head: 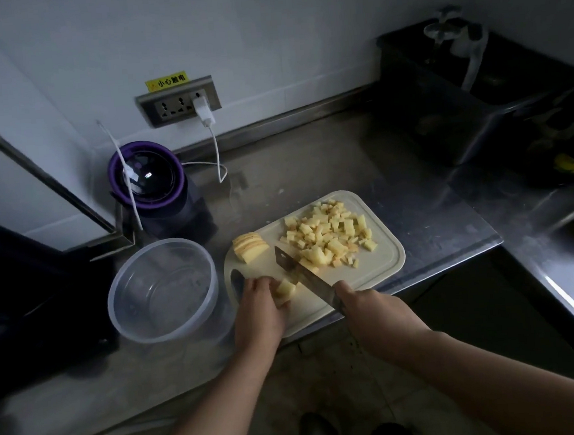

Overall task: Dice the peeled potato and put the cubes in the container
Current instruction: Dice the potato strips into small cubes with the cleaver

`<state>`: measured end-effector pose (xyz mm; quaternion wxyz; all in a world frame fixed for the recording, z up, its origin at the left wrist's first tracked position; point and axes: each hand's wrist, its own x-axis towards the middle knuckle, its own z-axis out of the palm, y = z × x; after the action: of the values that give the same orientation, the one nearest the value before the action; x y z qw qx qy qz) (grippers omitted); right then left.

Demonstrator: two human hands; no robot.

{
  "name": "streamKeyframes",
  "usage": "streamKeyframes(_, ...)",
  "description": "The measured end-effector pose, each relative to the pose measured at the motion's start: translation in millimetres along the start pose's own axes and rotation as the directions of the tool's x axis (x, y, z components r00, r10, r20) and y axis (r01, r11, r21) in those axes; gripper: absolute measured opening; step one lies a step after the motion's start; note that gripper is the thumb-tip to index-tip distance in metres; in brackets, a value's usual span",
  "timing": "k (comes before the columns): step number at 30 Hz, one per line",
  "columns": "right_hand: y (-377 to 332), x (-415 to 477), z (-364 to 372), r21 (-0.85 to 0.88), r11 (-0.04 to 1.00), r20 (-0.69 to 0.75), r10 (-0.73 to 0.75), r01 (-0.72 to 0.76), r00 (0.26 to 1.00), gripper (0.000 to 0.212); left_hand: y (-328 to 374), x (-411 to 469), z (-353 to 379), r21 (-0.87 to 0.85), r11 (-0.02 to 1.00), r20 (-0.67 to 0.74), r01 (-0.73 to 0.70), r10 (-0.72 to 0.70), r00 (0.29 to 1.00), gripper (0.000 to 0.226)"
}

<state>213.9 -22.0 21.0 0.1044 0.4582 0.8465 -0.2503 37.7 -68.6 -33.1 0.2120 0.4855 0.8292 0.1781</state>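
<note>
Done: pile of cubes (328,238) on cutting board (382,264)
Cutting: left hand (258,308) pinning potato piece (286,288); right hand (372,310) gripping knife (304,274)
Left: sliced chunk (249,246) undiced; container (162,290) empty

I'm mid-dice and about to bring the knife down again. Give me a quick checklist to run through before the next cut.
1. Right hand grips the knife by the handle: ok.
2. Left hand holds the potato piece on the cutting board: ok.
3. Left fingertips clear of the blade: cannot tell, as they sit close to it in dim light.
4. Stack of slices out of the blade's path, at the board's far left corner: ok.
5. Clear container upright beside the board, ready for the potato cubes: ok.
6. Board fully on the counter: cannot tell.
</note>
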Motion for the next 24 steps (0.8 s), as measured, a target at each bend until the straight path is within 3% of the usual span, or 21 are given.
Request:
streamKeyframes(12, -10, 0, 8, -0.045, 0.997, 0.017, -0.058, 0.058, 0.998, 0.048, -4, 5, 1, 0.025, 0.997, -0.022, 0.069, -0.069, 0.997, 0.020)
streamKeyframes(24, -15, 5, 9, -0.024, 0.997, 0.099, -0.066, 0.068, 0.993, 0.050, -10, 12, 5, 0.118, 0.991, -0.042, 0.061, -0.057, 0.998, 0.014)
